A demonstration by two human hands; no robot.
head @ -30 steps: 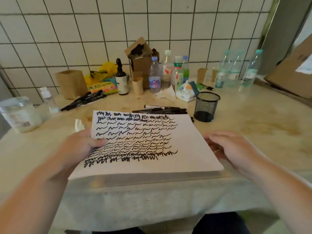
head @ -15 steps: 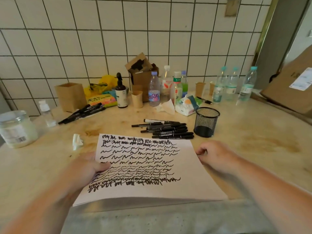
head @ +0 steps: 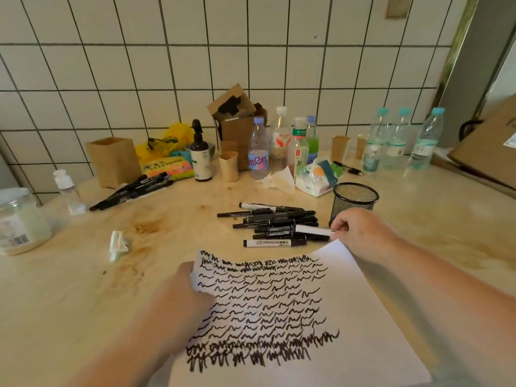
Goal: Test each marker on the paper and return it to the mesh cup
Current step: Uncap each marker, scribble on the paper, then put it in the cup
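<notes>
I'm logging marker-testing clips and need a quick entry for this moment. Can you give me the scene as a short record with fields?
surface: beige stone-look table
paper: white sheet covered in black squiggle rows, upper edge curled
left hand: grips the sheet's left edge
right hand: pinches the end of a white-barrelled marker
marker pile: loose black markers lying beyond the sheet
cup: black wire-mesh cup, upright, right of the pile; contents cannot be told
second group: black markers at far left

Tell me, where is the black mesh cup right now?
In the head view, the mesh cup stands upright on the table right of centre, just beyond the right hand and right of the marker pile.
</notes>
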